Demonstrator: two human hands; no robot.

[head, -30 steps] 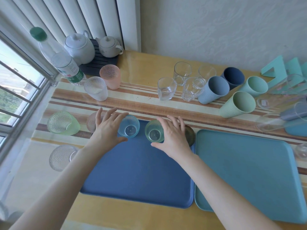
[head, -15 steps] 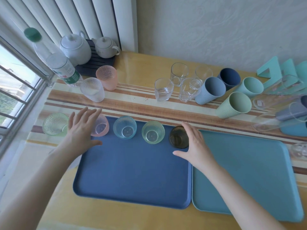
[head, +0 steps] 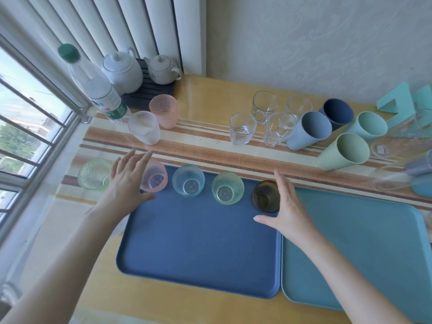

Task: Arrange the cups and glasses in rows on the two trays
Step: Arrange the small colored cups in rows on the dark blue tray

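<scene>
A dark blue tray [head: 198,249] lies in front of me with a teal tray [head: 364,253] to its right. Along the blue tray's far edge stand a pink glass [head: 155,177], a blue glass [head: 189,181], a green glass [head: 227,188] and a brown glass [head: 265,195]. My left hand [head: 127,181] is spread open beside the pink glass. My right hand [head: 287,206] is open, fingers against the brown glass's right side. A green textured glass [head: 92,175] stands left of the tray. Further back are clear glasses [head: 242,128] and ribbed cups [head: 308,130].
A water bottle [head: 93,85], two white teapots [head: 122,71] on a dark stand, a frosted glass [head: 145,127] and a pink tumbler [head: 164,111] sit at the back left. Tall clear glasses [head: 395,146] lie at the far right. The window runs along the left.
Both hands have moved apart from the middle glasses: the left to the pink glass, the right to the brown glass. The row of glasses now shows fully.
</scene>
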